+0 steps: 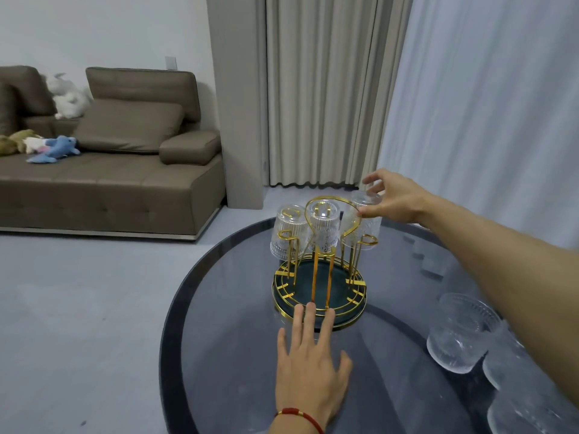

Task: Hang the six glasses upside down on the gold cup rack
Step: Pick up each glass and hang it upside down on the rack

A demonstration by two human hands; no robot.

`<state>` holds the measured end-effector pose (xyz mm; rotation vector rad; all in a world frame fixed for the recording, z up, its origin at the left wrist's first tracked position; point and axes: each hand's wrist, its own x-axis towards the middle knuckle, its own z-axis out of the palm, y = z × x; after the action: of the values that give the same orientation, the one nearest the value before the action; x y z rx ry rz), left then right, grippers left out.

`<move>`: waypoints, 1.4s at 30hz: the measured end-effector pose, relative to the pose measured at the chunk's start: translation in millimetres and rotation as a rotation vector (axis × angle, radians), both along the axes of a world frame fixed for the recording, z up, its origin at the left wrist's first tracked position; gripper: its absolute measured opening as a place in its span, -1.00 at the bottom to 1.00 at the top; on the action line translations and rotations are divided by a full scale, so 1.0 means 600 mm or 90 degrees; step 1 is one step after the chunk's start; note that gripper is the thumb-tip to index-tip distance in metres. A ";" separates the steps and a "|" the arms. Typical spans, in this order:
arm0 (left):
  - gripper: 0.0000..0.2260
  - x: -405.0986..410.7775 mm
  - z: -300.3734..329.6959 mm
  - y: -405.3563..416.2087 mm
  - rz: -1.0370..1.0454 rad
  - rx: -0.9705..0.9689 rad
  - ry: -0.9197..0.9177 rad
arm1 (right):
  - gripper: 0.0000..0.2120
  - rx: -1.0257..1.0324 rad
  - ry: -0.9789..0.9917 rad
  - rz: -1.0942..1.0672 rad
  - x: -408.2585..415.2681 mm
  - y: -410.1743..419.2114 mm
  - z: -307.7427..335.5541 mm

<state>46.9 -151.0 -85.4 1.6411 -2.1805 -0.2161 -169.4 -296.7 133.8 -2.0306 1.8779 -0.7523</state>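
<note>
My right hand (393, 198) reaches out over the far right side of the rack (319, 277), thumb and fingers pinched around the upturned base of the third glass (365, 223), which sits mouth down with its long axis upright, over one of the gold prongs; whether it has fully settled there I cannot tell. Two more glasses (288, 233) already hang inverted on the rack's far side, one at the left and one in the middle behind the looped handle. My left hand (310, 361) lies open and flat on the tabletop (219, 339), fingertips touching the near rim of the rack's dark round base, holding nothing and seemingly steadying it. The remaining glasses (460, 333) stand upright in a cluster at the near right edge, just under my right forearm, so the right hand is much the nearer one to fetch the next, and the free prongs face me on the near side. I judge the task about half done. The tabletop is round, dark smoked glass, glossy and likely slippery under the rack. Beyond it the room shows pale grey floor, a brown sofa (109, 158) with plush toys at the left, and long curtains (322, 89) behind.
</note>
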 end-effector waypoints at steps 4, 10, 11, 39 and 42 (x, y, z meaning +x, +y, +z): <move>-0.34 -0.001 0.001 -0.001 0.002 0.010 0.003 | -0.22 0.018 -0.002 0.040 0.001 -0.007 -0.008; -0.35 -0.001 0.005 -0.001 0.000 0.018 -0.014 | -0.21 0.073 -0.009 0.068 0.013 -0.012 -0.026; -0.35 -0.001 0.005 -0.001 -0.002 0.018 -0.018 | -0.23 0.077 -0.011 0.073 0.013 -0.012 -0.029; -0.42 -0.096 0.116 0.128 -0.199 -0.079 0.310 | 0.03 -0.012 -0.129 -0.457 -0.049 0.511 -0.207; -0.25 -0.104 0.116 0.142 -0.196 -0.031 0.319 | -0.03 0.003 -0.240 -0.488 -0.050 0.514 -0.227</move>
<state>-15.6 -66.0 -15.6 1.0669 -2.0060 -0.5865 -199.7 11.6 -2.3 -1.0049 2.3788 -1.1915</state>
